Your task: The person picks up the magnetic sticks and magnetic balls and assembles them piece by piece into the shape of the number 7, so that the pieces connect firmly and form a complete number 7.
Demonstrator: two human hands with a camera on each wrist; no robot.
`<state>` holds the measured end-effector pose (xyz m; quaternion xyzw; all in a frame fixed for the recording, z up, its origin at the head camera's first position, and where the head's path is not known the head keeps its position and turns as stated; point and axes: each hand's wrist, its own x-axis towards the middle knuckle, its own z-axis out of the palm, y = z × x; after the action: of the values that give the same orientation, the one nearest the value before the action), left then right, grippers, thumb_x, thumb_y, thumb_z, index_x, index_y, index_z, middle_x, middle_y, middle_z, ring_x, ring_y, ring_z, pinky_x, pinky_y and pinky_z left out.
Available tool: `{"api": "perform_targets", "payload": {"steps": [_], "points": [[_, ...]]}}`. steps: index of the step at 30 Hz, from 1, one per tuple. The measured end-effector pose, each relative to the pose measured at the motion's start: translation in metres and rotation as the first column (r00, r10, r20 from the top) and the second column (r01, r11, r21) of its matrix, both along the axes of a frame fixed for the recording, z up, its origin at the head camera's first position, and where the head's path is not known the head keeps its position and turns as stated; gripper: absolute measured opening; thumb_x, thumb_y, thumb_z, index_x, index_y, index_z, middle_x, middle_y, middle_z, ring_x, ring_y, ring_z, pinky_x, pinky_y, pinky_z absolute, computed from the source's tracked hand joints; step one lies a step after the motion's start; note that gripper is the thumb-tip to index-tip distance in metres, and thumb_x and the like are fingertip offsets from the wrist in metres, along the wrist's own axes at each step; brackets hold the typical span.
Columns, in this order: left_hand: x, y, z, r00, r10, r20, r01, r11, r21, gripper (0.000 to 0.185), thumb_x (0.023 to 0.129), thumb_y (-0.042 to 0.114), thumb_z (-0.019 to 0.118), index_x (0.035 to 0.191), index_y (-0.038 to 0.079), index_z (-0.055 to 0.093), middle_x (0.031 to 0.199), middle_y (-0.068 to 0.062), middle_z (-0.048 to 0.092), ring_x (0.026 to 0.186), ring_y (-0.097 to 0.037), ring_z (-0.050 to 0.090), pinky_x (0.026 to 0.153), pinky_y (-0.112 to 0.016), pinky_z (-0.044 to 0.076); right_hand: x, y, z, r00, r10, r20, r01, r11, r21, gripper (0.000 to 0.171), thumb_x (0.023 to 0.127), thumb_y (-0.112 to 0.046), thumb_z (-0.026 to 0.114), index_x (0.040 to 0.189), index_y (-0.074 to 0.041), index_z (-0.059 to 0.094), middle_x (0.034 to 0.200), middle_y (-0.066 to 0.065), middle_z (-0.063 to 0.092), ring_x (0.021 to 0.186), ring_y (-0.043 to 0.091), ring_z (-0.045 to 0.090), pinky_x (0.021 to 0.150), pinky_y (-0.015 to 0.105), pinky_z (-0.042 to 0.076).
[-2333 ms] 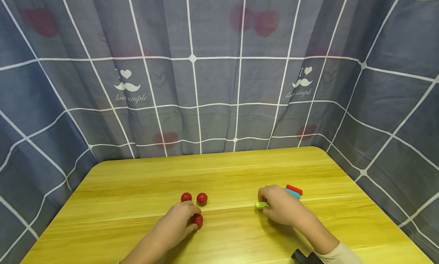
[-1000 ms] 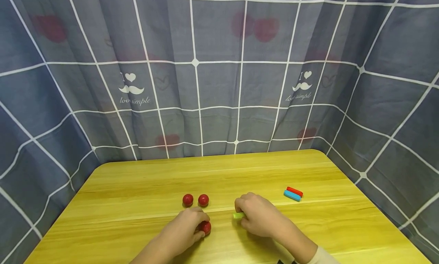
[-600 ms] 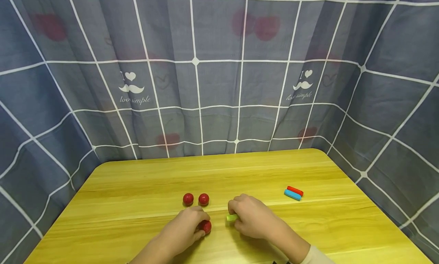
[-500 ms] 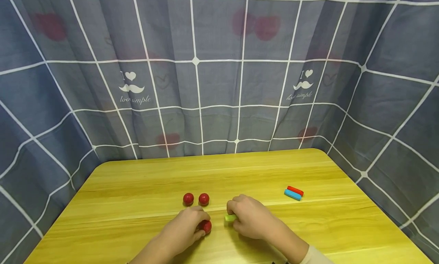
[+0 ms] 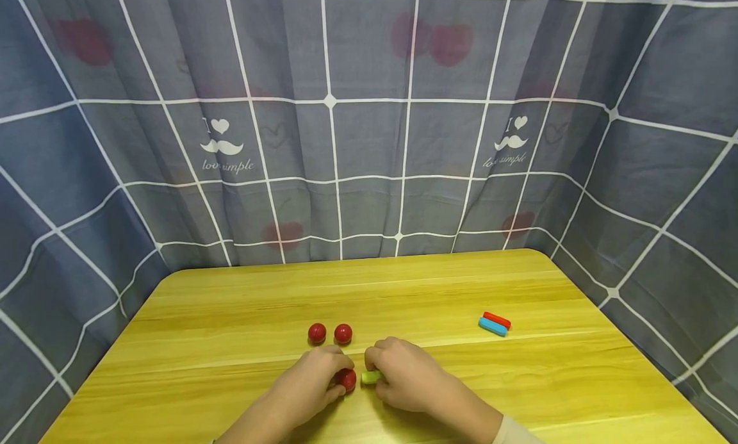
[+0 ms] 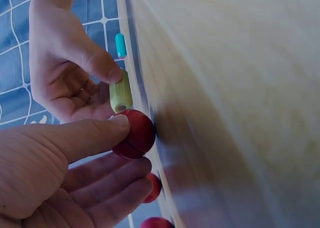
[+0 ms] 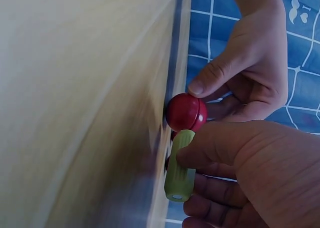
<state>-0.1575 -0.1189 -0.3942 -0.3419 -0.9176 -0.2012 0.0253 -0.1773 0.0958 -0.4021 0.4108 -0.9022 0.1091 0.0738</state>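
Observation:
My left hand (image 5: 307, 385) pinches a glossy red ball (image 5: 347, 380) between thumb and fingers, low over the table. A seam line runs round the ball (image 6: 140, 138) in the left wrist view. My right hand (image 5: 406, 375) pinches a short lime-green ribbed stick (image 5: 371, 377), thumb on its side. A hole shows in the near end of the green stick (image 7: 178, 183) in the right wrist view. Its other end points at the held ball, with a narrow gap in the head view. Two more red balls, one left (image 5: 317, 333) and one right (image 5: 343, 334), lie just beyond my left hand.
A blue stick (image 5: 492, 327) and a red stick (image 5: 497, 319) lie side by side toward the right of the wood-grain table (image 5: 230, 316). A grey-blue curtain (image 5: 369, 143) with white grid lines hangs along the table's back and sides.
My right hand has carried the green stick leftward from beside the blue and red sticks to the held ball. My left hand, with the ball, has shifted slightly right, then stayed nearly still.

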Motion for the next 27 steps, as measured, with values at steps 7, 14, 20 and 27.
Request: {"api": "perform_targets", "payload": {"steps": [7, 14, 20, 27], "points": [[0.000, 0.000, 0.001, 1.000, -0.012, -0.020, 0.012, 1.000, 0.003, 0.020, 0.074, 0.005, 0.083, 0.083, 0.014, 0.068, 0.080, 0.010, 0.053, 0.071, -0.001, 0.046, 0.063, -0.018, 0.045, 0.001, -0.005, -0.002, 1.000, 0.012, 0.015, -0.013, 1.000, 0.001, 0.024, 0.068, -0.006, 0.072, 0.087, -0.018, 0.064, 0.083, -0.013, 0.058, 0.079, 0.003, 0.053, 0.069, 0.018, 0.047], [0.001, -0.001, 0.000, 1.000, -0.005, -0.023, 0.005, 1.000, 0.006, 0.018, 0.074, 0.005, 0.084, 0.082, 0.013, 0.069, 0.079, 0.010, 0.054, 0.071, -0.002, 0.049, 0.062, -0.017, 0.045, 0.000, -0.006, -0.004, 0.999, 0.022, 0.038, -0.021, 1.000, -0.013, 0.022, 0.071, -0.008, 0.074, 0.087, -0.019, 0.064, 0.083, -0.014, 0.058, 0.078, 0.001, 0.051, 0.068, 0.017, 0.046], [0.001, -0.002, 0.001, 1.000, 0.011, -0.002, -0.011, 1.000, 0.006, 0.018, 0.073, 0.005, 0.084, 0.082, 0.012, 0.070, 0.079, 0.009, 0.055, 0.069, -0.002, 0.050, 0.061, -0.017, 0.045, -0.008, -0.005, -0.004, 0.997, -0.013, 0.080, 0.020, 0.997, -0.077, 0.011, 0.083, -0.019, 0.073, 0.092, -0.017, 0.066, 0.087, -0.013, 0.059, 0.080, 0.001, 0.054, 0.071, 0.020, 0.049], [-0.001, -0.003, 0.001, 0.999, 0.023, -0.024, -0.024, 1.000, -0.008, 0.019, 0.073, 0.006, 0.085, 0.081, 0.012, 0.069, 0.078, 0.010, 0.055, 0.068, -0.001, 0.047, 0.061, -0.018, 0.045, -0.021, -0.007, -0.006, 0.996, -0.081, 0.028, 0.084, 0.990, -0.109, 0.015, 0.086, -0.022, 0.071, 0.098, -0.014, 0.067, 0.090, -0.007, 0.061, 0.085, 0.008, 0.057, 0.073, 0.024, 0.051]]}}
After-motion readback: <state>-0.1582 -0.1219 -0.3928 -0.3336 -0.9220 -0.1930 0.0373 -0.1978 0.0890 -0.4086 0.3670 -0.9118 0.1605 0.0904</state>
